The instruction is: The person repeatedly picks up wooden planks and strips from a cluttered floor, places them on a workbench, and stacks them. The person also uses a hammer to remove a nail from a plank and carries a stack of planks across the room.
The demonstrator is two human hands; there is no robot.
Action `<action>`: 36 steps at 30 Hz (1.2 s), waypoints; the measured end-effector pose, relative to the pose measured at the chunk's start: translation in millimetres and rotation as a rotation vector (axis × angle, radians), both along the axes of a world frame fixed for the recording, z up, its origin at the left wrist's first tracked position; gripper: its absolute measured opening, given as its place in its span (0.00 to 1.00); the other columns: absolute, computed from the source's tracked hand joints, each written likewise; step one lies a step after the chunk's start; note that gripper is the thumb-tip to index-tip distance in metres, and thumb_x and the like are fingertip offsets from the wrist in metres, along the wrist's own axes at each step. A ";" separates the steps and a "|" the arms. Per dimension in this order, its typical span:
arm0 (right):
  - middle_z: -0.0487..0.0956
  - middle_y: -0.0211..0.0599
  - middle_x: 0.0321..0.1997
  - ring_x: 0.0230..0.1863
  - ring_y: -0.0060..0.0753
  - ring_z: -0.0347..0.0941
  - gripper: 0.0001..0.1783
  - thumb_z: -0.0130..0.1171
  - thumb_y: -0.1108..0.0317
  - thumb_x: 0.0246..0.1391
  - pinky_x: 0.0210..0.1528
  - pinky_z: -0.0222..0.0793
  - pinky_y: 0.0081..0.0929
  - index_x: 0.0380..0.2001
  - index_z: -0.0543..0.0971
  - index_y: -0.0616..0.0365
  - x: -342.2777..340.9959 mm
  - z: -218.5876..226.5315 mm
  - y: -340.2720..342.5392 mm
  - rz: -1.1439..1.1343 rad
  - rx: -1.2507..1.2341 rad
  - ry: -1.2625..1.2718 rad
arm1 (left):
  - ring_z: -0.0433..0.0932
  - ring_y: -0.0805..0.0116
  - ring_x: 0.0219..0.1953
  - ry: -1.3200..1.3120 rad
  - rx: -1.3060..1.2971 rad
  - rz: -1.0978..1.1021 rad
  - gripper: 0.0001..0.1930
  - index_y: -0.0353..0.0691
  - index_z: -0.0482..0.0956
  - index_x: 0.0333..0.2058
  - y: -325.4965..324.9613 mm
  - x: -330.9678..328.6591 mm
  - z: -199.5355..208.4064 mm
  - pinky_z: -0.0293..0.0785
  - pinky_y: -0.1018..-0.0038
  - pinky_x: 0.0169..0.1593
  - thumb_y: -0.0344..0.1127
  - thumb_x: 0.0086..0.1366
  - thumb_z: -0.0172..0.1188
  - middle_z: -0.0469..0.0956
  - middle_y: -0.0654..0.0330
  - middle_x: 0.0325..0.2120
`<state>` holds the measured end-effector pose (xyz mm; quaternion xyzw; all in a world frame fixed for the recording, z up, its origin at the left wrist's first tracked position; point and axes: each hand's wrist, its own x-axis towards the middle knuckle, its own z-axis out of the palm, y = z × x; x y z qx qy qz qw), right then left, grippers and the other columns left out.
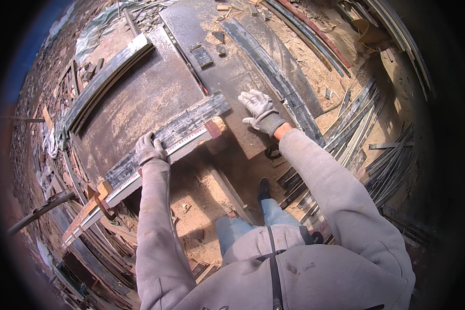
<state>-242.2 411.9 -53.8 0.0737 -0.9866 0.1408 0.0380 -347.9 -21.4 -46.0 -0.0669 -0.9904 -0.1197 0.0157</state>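
Grey jacket (325,274) nearest cam. L hand (151,149) rests on dark plank (192,117), grip unclear; plank lies on table (165,82) beside ruler (183,141). R hand (261,109) over table, fingers spread.

Scuffed wood, matt cloth, dusty smoothness
The long blackish board (191,119) mid-frame looks like rough, worn wood; the flat brown desk (165,77) looks smooth under sawdust (126,119); the grey gloves (261,106) are matt knitted cloth.

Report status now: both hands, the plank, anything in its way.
Left hand on dark plank. Right hand open over tabletop, contact unclear. Plank lies along ruled strip. Dark block farther back, apart from plank.
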 end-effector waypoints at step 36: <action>0.85 0.53 0.43 0.47 0.59 0.84 0.20 0.71 0.60 0.59 0.51 0.79 0.49 0.50 0.79 0.57 -194.8 28.5 19.3 0.209 0.142 -0.099 | 0.69 0.44 0.68 0.027 0.080 -0.024 0.23 0.40 0.76 0.62 18.8 55.1 11.1 0.61 0.51 0.76 0.42 0.72 0.61 0.74 0.47 0.62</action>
